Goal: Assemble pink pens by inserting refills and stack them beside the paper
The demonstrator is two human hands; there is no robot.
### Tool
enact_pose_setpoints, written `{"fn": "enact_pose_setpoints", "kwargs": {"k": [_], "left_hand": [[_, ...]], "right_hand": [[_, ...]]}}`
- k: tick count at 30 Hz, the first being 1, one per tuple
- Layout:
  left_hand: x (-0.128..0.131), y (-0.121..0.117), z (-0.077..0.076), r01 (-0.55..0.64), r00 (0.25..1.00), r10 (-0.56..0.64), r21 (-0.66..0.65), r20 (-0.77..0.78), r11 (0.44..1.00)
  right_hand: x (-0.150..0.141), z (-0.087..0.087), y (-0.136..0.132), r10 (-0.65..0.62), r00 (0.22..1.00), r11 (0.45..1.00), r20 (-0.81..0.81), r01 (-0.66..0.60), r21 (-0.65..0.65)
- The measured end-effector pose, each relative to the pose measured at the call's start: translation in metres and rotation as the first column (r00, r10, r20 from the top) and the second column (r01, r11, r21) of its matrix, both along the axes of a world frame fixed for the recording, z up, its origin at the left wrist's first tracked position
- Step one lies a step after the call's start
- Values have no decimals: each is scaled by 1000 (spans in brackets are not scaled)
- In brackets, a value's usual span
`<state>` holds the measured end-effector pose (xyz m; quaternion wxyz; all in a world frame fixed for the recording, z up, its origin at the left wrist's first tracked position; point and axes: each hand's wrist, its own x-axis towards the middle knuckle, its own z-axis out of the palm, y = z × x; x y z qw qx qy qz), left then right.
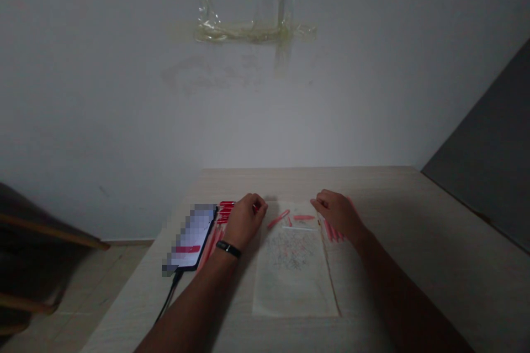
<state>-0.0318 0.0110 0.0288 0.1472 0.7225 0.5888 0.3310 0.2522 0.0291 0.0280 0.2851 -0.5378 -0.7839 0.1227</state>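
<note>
My left hand (247, 219), with a dark band on its wrist, is closed at the upper left corner of a pale sheet (296, 298). A small red piece (257, 208) shows between its fingers. My right hand (338, 212) is curled with thumb and fingertips together, near the sheet's upper right corner; whatever it holds is hidden. Between the hands lie a slanted pink stick (278, 219), a flat pink piece (303, 217) and a thin white stick (298, 228). Below them, the sheet carries a patch of dark and reddish marks.
A phone (194, 237) with a cable (168, 298) lies on the table (372, 298) at left. Several red pieces (226, 211) and long pink sticks (210, 245) sit beside it. More pink pieces (333, 231) lie under my right hand. A wall (310, 121) stands behind.
</note>
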Motion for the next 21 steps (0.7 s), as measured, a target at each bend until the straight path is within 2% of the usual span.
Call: {"fn": "enact_pose_setpoints", "kwargs": {"k": [6,21], "left_hand": [[2,-2,5,13,1000,-13,-6,-8,1000],[3,-3,6,59,998,-59,17,-12,998]], "right_hand": [[1,-4,3,-26,1000,997,0,26,-68],[3,-14,5,2,999,1000,36,-1,-26]]}}
